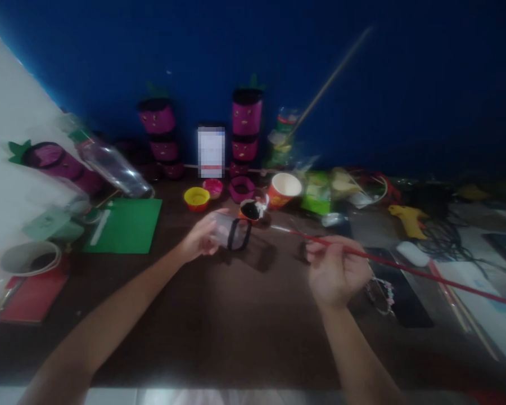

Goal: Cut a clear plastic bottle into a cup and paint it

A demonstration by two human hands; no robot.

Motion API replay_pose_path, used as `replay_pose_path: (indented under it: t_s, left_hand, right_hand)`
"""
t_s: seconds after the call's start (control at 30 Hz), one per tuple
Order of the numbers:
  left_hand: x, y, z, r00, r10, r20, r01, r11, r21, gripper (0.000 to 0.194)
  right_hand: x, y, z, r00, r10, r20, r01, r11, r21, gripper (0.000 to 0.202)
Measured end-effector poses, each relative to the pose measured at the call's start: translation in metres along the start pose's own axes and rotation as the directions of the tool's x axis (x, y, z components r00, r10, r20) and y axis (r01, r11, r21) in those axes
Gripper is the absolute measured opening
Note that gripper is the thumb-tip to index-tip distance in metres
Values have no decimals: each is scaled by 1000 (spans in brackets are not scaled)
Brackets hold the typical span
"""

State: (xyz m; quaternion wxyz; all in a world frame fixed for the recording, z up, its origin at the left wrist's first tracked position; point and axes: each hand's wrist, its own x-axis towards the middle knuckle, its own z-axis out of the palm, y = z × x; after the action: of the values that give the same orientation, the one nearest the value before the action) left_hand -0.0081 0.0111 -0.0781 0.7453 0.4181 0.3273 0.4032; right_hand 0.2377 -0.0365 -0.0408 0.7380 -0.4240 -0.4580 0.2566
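My left hand is closed around a clear plastic bottle section with a black band round its rim. The section lies on its side in the air, rim toward the right. In my right hand is a long red paintbrush, its tip pointing left, a little apart from the banded rim. Just behind the section stands a small cup of black paint with something white at its edge. Also near are a yellow cup, a pink cup and a magenta ring.
Magenta face-painted bottle stacks stand along the blue wall. A paper cup is behind the black paint. At left are a clear bottle and a green sheet. On the right lie a yellow glue gun, cables and a beaded bracelet.
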Motion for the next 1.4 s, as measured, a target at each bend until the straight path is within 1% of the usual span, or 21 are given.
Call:
replay_pose_path:
  t_s: [0.1,0.17,0.33,0.43,0.6,0.7,0.8,0.9,1.0,1.07,1.17,1.23,1.3,1.33,1.4]
  left_hand:
    - [-1,-1,1,999,42,-16,-40,996,78,62]
    - [-1,-2,2,997,69,-19,-67,989,129,62]
    - [0,-5,0,997,71,-9,-68,979,192,64]
    - [0,-7,-1,998,65,12,-66,979,194,65]
    - [-1,-11,-4,997,74,24,-77,974,214,63]
    - [-1,-12,-6,997,70,40,-77,975,208,63]
    - [-1,-12,-5,997,71,44,-79,976,205,62]
    - [0,-11,-5,996,82,36,-87,973,212,61]
    - [0,-10,-3,996,81,30,-86,972,218,62]
    - [0,-9,-2,997,76,25,-80,972,221,64]
    - [-1,-7,0,997,71,22,-74,971,226,65]
    - [-1,-6,1,997,70,14,-71,972,225,65]
    - [-1,-6,1,998,69,1,-68,971,230,63]
    - [-1,-5,1,998,70,0,-68,970,235,63]
    - [-1,-5,0,998,70,4,-69,967,246,62]
  right_hand:
    - [1,-1,1,999,39,-35,-38,999,17,24]
    - [-1,-1,2,996,89,-19,-89,996,8,26]
    - [-11,2,2,974,214,69,-207,974,-97,26]
    - [-15,3,6,962,230,149,-207,966,-153,25]
    - [-20,2,12,951,173,257,-120,971,-209,22]
    - [-21,3,11,944,148,294,-72,964,-256,21]
    - [-20,6,7,945,95,313,7,951,-309,17]
    - [-20,7,2,955,-23,297,130,929,-347,12]
    - [-20,5,0,947,-146,286,243,909,-340,10]
    - [-20,2,0,928,-168,334,282,900,-332,10]
    - [-20,-1,1,876,-165,454,352,861,-366,9]
    - [-19,-1,0,853,-226,471,420,833,-361,8]
    - [-17,-1,-1,835,-303,460,471,826,-310,8]
    - [-17,-1,-2,820,-321,474,486,828,-280,8]
    - [-16,-3,-2,767,-323,554,525,812,-253,9]
